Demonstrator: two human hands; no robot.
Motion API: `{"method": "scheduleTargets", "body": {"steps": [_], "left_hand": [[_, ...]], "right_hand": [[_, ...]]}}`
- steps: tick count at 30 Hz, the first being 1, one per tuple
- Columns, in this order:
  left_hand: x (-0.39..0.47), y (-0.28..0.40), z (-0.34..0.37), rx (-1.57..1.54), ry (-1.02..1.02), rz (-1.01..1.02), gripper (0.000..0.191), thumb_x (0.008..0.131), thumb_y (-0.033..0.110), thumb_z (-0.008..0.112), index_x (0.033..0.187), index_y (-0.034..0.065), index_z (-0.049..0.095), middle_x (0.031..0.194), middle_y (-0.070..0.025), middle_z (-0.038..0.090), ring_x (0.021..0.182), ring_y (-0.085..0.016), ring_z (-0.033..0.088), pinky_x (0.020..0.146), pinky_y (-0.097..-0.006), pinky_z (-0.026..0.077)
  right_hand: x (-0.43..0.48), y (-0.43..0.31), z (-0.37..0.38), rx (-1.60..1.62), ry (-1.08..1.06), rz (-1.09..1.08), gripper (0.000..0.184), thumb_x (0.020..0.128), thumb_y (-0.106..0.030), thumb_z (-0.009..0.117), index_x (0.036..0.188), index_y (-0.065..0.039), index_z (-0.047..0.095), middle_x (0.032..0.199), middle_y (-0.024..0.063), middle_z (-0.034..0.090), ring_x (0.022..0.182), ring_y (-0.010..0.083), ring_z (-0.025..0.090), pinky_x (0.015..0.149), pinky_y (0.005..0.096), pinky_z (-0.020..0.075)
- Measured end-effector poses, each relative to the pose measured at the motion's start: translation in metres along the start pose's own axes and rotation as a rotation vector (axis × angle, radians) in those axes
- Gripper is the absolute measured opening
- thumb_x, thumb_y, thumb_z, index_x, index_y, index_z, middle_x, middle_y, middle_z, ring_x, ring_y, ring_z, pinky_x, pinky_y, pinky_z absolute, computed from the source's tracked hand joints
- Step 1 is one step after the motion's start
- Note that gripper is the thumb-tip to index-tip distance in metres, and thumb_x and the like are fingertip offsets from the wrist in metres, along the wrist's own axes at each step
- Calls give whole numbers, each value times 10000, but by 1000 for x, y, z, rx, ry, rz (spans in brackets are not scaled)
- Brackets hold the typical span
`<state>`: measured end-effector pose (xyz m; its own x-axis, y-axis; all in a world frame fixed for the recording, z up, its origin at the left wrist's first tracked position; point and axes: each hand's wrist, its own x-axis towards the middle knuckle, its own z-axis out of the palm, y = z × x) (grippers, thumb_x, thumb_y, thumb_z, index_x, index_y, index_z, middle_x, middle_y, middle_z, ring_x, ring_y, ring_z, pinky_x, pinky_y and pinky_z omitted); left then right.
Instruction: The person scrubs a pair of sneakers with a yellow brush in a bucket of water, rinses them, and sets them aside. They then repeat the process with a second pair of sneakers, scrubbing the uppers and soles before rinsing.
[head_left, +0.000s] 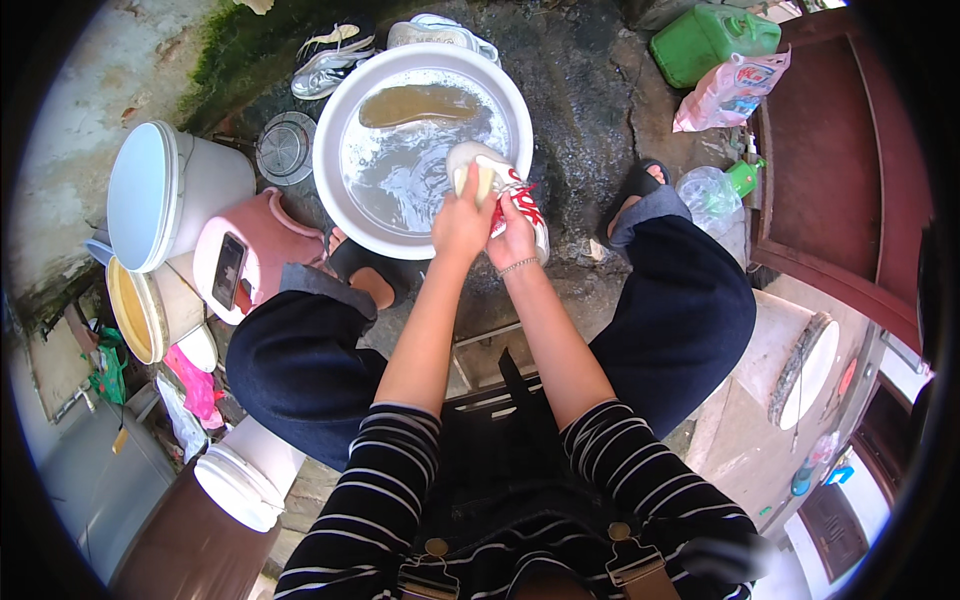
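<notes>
My left hand (463, 227) presses a pale yellow block (475, 184) against the toe area of a white sneaker (466, 154) with red lettering and red laces. Whether the block is soap or a brush, I cannot tell. My right hand (512, 232) grips the sneaker from its near side, partly covering the laces. The sneaker is tilted over the near right rim of a white plastic basin (327, 180). Foamy, murky water (397, 180) fills the basin's bottom. Near the far side shows a brown, sole-shaped patch (418, 105); I cannot tell what it is.
Behind the basin stand grey-silver shoes (330, 69) and white shoes (435, 31). A round metal strainer (286, 148) lies left, near a pink tub (262, 225) bearing a phone (229, 270) and white buckets (139, 196). A green jerrycan (705, 46) and pink bag (727, 94) stand right.
</notes>
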<state>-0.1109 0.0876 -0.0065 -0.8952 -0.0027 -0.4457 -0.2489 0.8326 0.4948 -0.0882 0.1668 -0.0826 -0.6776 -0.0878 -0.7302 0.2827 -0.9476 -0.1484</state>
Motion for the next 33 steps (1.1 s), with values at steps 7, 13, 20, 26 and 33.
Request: {"method": "scheduleTargets", "body": {"steps": [7,13,20,26,33], "left_hand": [[-24,6,2,50,-8,35,608,878,502,488,1435,322,327,1029,-309,579,940,-460,594,818,-480,473],[-25,-4,-3,114,-115,56,599,876,489,498,1430,342,324,1055,-259,586,945,-423,604,820,-463,479],[-42,-49,-34,-399,-338,169,688,828,345,633,1442,240,340,1317,-188,522,1215,-278,512,973,-298,392],[24,21,-45,-243,-89,292,899,717,206,662,1487,155,201,1234,-208,571,1146,-310,557,940,-357,442],[98,68,-11,590,-466,227,947,626,220,688,1466,141,258,1187,-208,595,1094,-355,580,918,-391,473]], "right_hand": [[-2,-4,-6,-4,-25,30,423,982,-415,415,1203,-71,524,1145,79,587,1060,232,557,938,395,446],[-3,-12,-2,17,-82,10,365,945,-348,529,1173,-66,565,1140,76,614,1038,220,586,902,393,472],[-11,-20,14,-148,-7,-6,290,890,-208,631,1111,-25,597,1034,100,656,895,220,646,792,371,530],[-17,1,14,-159,-59,-105,263,872,-53,596,1129,1,585,1051,86,640,939,190,622,821,336,508],[-14,26,8,-481,36,-168,298,823,-109,689,1086,8,612,1024,52,641,893,131,601,785,268,476]]}}
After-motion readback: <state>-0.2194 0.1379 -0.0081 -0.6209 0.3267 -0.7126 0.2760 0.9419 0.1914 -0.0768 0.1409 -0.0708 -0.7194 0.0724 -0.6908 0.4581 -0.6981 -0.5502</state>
